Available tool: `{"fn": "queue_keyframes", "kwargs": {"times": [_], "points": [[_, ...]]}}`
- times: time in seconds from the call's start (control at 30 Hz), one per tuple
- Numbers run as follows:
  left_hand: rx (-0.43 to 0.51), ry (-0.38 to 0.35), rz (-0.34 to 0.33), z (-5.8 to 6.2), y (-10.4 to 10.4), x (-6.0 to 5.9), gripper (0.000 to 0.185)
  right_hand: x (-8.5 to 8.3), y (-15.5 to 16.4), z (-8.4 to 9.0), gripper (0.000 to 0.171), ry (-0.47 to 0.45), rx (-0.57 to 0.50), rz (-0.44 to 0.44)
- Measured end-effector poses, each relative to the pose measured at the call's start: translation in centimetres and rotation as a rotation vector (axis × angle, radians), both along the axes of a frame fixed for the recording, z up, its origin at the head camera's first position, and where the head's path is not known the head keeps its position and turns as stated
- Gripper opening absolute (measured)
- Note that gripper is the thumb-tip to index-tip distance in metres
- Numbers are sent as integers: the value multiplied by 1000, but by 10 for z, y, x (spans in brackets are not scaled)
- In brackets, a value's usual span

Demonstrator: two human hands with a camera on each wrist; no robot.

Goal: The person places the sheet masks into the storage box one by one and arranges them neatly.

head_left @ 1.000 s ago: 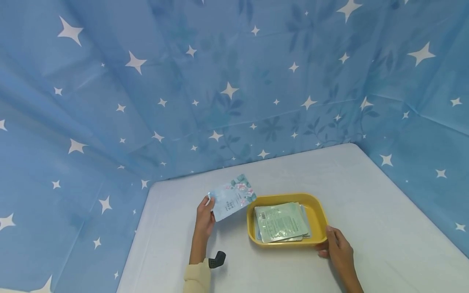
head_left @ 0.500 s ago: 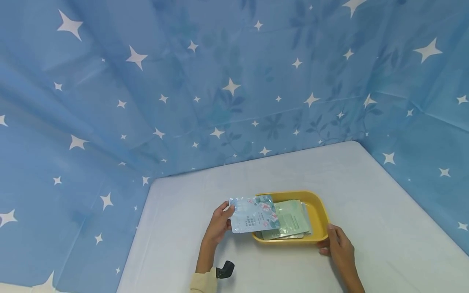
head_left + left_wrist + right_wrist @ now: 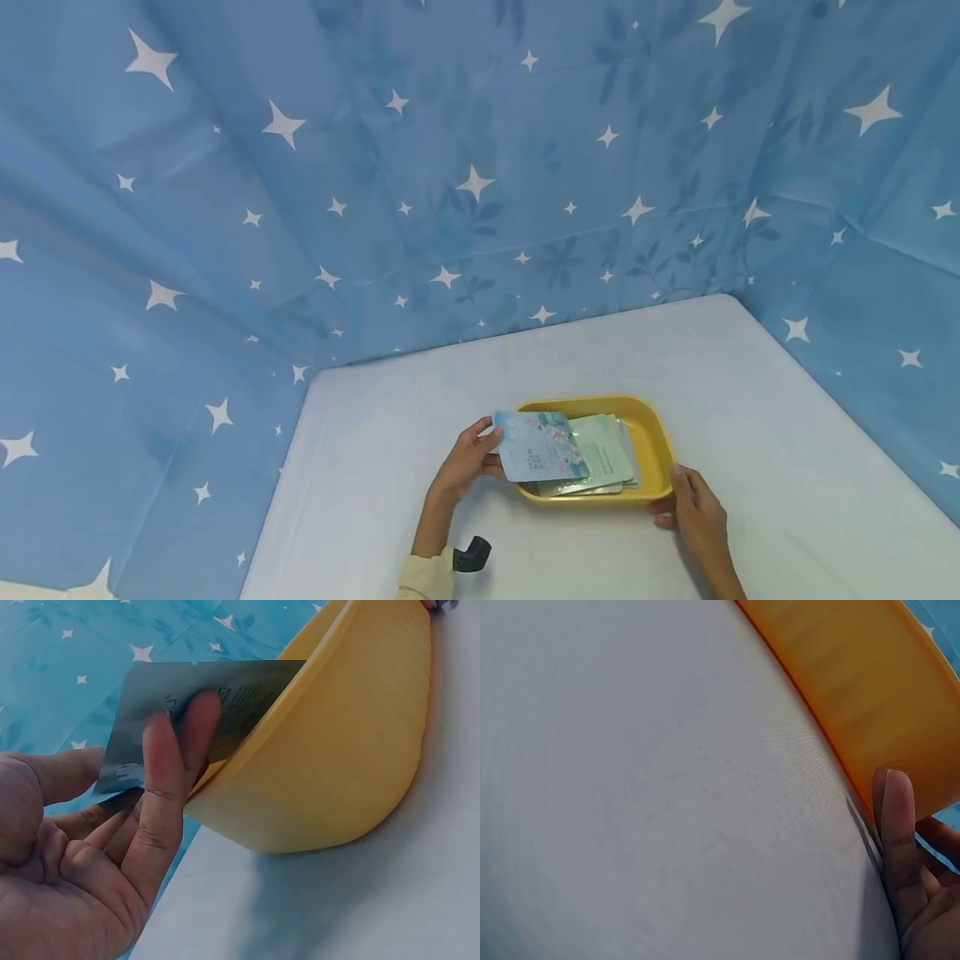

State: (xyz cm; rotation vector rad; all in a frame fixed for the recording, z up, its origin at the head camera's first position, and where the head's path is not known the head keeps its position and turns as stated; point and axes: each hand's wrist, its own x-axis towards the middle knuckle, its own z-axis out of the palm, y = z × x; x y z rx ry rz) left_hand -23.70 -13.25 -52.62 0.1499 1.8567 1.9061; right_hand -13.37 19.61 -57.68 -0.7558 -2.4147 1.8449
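Observation:
My left hand pinches the left edge of a light blue sheet mask packet with printed flowers. This packet slants over the left rim of the yellow tray, its far part above a pile of packets inside. On top of that pile lies a pale green packet, partly covered by the blue one. In the left wrist view, the thumb is on one side of the blue packet and the fingers are on the other. My right hand grips the tray's near right corner; its fingers touch the outer wall.
The tray stands on a table with a white cloth. A blue curtain with white stars hangs behind and along both sides of the table. A black device sits at the left wrist, by the beige sleeve.
My left hand has carried the blue packet rightward from beside the tray to over its left part, turning it flatter. The right hand has stayed at the tray's corner.

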Motion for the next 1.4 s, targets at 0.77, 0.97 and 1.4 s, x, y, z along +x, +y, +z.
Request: {"fn": "queue_keyframes", "kwargs": {"times": [0.77,0.97,1.4], "points": [[-254,159,-139,33,21,9,78,-5,-3,0,71,0,-3,-19],[-262,199,-159,37,23,10,73,-4,-4,-1,73,-14,-3,-26],[-148,271,-153,38,18,12,46,-2,-1,-1,73,-16,8,-23]]}}
